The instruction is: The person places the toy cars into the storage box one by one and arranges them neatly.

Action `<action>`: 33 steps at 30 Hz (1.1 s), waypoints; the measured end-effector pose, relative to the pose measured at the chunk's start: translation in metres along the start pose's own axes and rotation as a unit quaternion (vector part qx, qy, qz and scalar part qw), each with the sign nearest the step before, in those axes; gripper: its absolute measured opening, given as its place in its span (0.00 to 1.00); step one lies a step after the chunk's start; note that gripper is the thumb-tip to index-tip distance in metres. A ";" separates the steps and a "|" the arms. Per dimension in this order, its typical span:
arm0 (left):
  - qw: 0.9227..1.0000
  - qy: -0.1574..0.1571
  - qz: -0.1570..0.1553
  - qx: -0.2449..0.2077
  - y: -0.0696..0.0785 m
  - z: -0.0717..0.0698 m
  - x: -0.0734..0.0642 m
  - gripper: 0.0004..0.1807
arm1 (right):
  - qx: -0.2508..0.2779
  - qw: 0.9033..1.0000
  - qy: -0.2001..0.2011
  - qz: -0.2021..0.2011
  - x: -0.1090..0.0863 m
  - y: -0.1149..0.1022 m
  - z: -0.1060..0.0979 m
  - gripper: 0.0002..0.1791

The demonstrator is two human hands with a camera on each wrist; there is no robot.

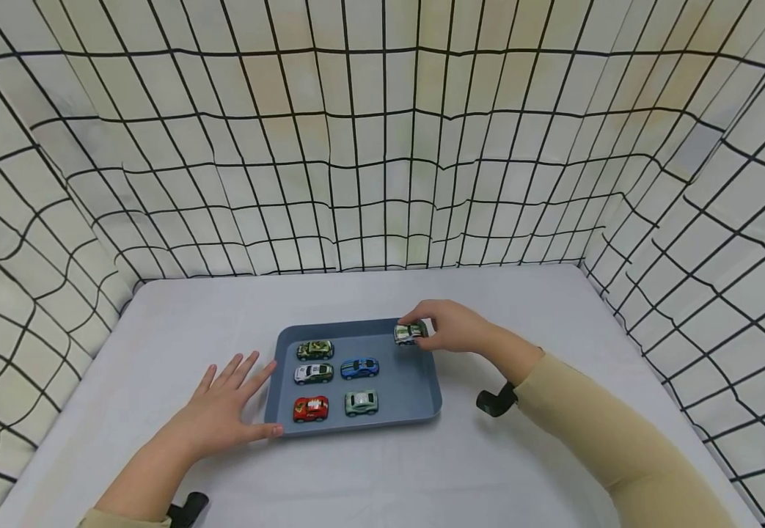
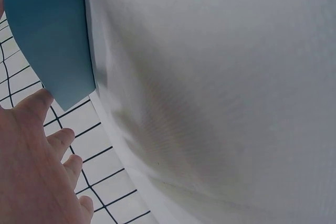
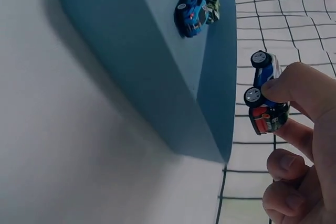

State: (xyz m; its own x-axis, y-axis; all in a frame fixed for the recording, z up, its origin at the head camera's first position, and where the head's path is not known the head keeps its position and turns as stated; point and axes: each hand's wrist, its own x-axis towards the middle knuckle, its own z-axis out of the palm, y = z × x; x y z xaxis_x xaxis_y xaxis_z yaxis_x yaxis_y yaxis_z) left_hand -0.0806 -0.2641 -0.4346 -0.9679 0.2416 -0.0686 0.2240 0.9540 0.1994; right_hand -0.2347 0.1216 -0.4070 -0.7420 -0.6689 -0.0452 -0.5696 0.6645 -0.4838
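My right hand [image 1: 456, 328] pinches a small toy car [image 1: 408, 334] between thumb and fingers, over the far right corner of a blue-grey tray [image 1: 398, 389]. In the right wrist view this toy car [image 3: 268, 93] shows blue, white and red parts and hangs with its wheels turned sideways, higher than the tray wall. Fingers spread, my left hand [image 1: 224, 411] lies along the tray's left side, thumb at the near left corner. Inside the tray stand a camouflage car [image 1: 315, 350], a white car [image 1: 313, 373], a blue car [image 1: 359, 368], a red car [image 1: 310, 408] and a pale green car [image 1: 361, 402].
A white cloth [image 1: 382, 477] covers the table under the tray. White walls with a black grid [image 1: 369, 147] enclose the back and both sides. Dark wrist-worn pieces, one by the right forearm [image 1: 497, 401], one by the left [image 1: 188, 509], hang near the table.
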 end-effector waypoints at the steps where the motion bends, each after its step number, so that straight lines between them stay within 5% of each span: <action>1: 1.000 -0.001 -0.001 0.000 0.000 0.000 0.000 0.60 | -0.001 1.000 0.001 -0.003 0.005 -0.003 0.001 0.21; 13: 1.000 -0.003 -0.005 -0.001 0.000 0.001 0.001 0.61 | -0.019 0.999 -0.019 -0.034 0.047 -0.029 0.019 0.22; 33: 1.000 -0.002 -0.007 0.005 0.000 0.002 0.001 0.62 | -0.080 0.992 -0.098 -0.017 0.067 -0.037 0.043 0.21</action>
State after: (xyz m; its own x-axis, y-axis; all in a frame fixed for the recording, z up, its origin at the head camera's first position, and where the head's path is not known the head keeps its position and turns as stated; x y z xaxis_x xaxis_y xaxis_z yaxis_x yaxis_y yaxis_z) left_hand -0.0813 -0.2640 -0.4366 -0.9704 0.2292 -0.0758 0.2118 0.9590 0.1883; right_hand -0.2481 0.0378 -0.4293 -0.6471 -0.7336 -0.2077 -0.6537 0.6740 -0.3441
